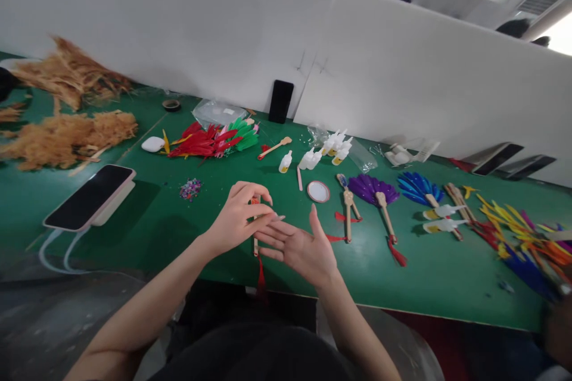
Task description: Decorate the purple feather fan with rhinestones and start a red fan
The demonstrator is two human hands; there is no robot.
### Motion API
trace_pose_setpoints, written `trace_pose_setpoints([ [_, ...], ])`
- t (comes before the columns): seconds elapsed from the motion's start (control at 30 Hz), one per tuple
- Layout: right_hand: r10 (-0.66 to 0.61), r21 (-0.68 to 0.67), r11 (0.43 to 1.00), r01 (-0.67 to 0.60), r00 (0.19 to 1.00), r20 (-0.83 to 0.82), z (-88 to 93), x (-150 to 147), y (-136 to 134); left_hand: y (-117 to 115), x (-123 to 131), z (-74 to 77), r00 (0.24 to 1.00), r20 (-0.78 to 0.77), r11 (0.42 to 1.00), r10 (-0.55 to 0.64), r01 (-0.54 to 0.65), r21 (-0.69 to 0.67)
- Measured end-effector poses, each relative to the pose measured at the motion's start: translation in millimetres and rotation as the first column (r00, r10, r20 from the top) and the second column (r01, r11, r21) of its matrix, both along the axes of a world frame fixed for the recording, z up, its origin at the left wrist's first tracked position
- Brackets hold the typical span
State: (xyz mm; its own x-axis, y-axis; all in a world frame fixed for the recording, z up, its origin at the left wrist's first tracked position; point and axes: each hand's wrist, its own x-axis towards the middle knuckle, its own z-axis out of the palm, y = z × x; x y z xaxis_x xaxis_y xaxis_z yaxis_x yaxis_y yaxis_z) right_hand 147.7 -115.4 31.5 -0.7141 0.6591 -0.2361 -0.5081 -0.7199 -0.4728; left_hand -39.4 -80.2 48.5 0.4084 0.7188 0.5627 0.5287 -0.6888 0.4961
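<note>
Wooden fan handle (256,245) lies close, probably for easy reach, beneath left hand (233,221), curled, can't tell if holding anything, fingertips meeting right hand (311,253), spread open palm-up.

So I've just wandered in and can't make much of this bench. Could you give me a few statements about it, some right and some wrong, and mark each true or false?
1. The right hand is turned palm up. True.
2. The left hand wears a glove. False: it is bare.
3. A black phone stands propped against the white partition. True.
4. In the picture, the purple feather fan lies to the right of the blue feather fan. False: it lies to the left of it.
5. The red feathers lie on the floor. False: they lie on the green table.
6. A small heap of coloured bits lies on the table. True.
</note>
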Motion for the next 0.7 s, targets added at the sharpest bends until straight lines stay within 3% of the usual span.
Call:
trace_pose_setpoints([
  [0.13, 0.001, 0.008, 1.0, -0.001, 0.999, -0.036, -4.2, 3, 0, -4, -4, -8.4, 0.994, 0.112, 0.984, -0.005, 0.025, -0.174],
  [0.2, 0.005, 0.031, 1.0, -0.003, 0.998, -0.055, -5.1, 3, 0, -4, -5, -10.5, 0.975, 0.223, 0.943, -0.007, 0.081, -0.324],
  [0.27, 0.018, 0.058, 0.998, -0.014, 0.998, -0.063, -4.7, 2, -1, -4, -5, -11.9, 0.941, 0.339, 0.845, 0.012, 0.171, -0.506],
  [0.33, 0.032, 0.08, 0.996, -0.028, 0.998, -0.05, -3.4, 2, -1, -5, -4, -12.8, 0.907, 0.418, 0.702, 0.054, 0.263, -0.662],
  [0.4, 0.038, 0.089, 0.995, -0.035, 0.999, -0.032, -1.6, 2, -1, -8, -1, -13.6, 0.893, 0.437, 0.617, 0.107, 0.285, -0.733],
  [0.43, 0.036, 0.086, 0.996, -0.034, 0.999, -0.025, -0.7, 2, 0, -10, 0, -14.2, 0.895, 0.428, 0.634, 0.125, 0.26, -0.729],
  [0.5, 0.033, 0.069, 0.997, -0.032, 0.999, -0.022, 0.9, 2, 0, -14, 3, -16.4, 0.913, 0.388, 0.765, 0.128, 0.158, -0.624],
  [0.57, 0.027, 0.046, 0.999, -0.026, 0.999, -0.027, 2.1, 2, 0, -19, 6, -19.9, 0.938, 0.33, 0.905, 0.103, 0.05, -0.423],
  [0.6, 0.021, 0.037, 0.999, -0.02, 0.999, -0.03, 2.6, 2, 1, -20, 6, -21.8, 0.949, 0.304, 0.947, 0.087, 0.016, -0.322],
  [0.7, -0.003, 0.024, 1.0, 0.003, 0.999, -0.037, 2.9, 2, 1, -22, 5, -25.6, 0.967, 0.254, 0.988, 0.034, 0.006, -0.156],
])
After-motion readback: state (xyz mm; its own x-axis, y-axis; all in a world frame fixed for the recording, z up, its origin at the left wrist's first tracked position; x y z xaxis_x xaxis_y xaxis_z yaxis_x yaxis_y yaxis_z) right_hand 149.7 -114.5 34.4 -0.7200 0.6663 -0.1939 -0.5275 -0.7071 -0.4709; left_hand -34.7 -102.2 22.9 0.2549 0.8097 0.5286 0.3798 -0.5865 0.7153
